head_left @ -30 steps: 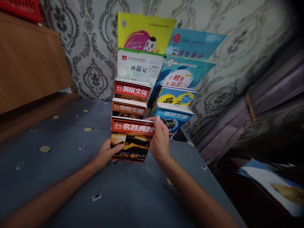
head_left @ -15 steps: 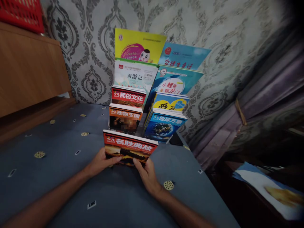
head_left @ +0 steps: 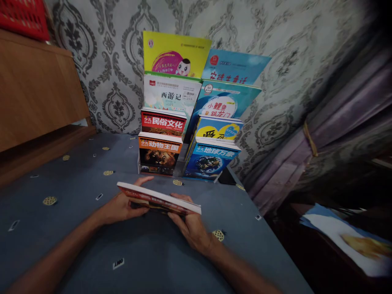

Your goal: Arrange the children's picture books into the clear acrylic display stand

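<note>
Between my two hands is a thin red-covered book (head_left: 159, 199), tipped so that its white page edge faces up. My left hand (head_left: 122, 206) grips its left end, thumb on the cover and fingers behind. At the right end my right hand (head_left: 191, 226) holds it the same way, thumb in front. Beyond the book stands a clear rack (head_left: 177, 169) with two columns of upright books. In front are an orange book with a lion (head_left: 159, 157) on the left and a blue book with a globe (head_left: 211, 161) on the right.
A grey-blue patterned cloth (head_left: 76, 245) covers the table. Wooden furniture (head_left: 36, 90) with a red basket (head_left: 23, 18) stands at left. Patterned wallpaper (head_left: 119, 61) rises behind the rack. A dark flat object (head_left: 227, 177) lies by the rack's right side; a curtain (head_left: 284, 171) hangs at right.
The book has come down and toward me, its cover tilting from nearly upright to much flatter. Both hands have stayed on it, and the lower front of the rack has come into view.
</note>
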The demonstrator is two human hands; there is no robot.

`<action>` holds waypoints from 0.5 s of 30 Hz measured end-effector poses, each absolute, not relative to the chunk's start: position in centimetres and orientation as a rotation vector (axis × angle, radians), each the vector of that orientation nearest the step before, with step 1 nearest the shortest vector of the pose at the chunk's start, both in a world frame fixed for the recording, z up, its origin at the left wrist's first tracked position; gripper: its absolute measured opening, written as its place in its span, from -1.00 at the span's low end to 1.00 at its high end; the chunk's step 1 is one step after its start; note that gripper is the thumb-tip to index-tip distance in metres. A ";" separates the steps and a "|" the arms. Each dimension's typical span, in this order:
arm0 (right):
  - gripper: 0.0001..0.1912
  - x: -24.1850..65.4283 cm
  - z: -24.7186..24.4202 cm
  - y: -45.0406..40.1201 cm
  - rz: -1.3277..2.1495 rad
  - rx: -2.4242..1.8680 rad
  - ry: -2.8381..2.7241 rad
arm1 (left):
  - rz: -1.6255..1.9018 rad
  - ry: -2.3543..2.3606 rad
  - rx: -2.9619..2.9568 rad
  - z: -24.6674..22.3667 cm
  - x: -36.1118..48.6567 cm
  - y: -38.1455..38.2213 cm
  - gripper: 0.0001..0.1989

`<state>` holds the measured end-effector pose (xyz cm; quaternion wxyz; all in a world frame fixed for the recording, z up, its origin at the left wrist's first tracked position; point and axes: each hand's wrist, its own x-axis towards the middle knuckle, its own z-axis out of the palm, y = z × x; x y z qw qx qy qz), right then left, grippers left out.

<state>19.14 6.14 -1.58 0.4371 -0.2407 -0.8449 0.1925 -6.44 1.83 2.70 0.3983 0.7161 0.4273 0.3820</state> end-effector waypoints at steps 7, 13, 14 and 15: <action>-0.51 19.8 -0.9 6.7 0.567 -0.581 -2.203 | 0.806 1.099 2.066 3.3 -7.6 2.3 -0.53; -0.52 20.0 -0.5 6.6 0.601 -0.630 -2.186 | 0.840 1.065 2.174 4.0 -7.3 2.3 -0.84; -0.55 19.9 -0.3 6.6 0.610 -0.636 -2.180 | 0.864 1.070 2.155 3.9 -7.3 2.3 -0.84; -0.58 19.9 -0.1 6.6 0.627 -0.641 -2.167 | 0.895 1.072 2.134 3.8 -7.3 2.2 -0.83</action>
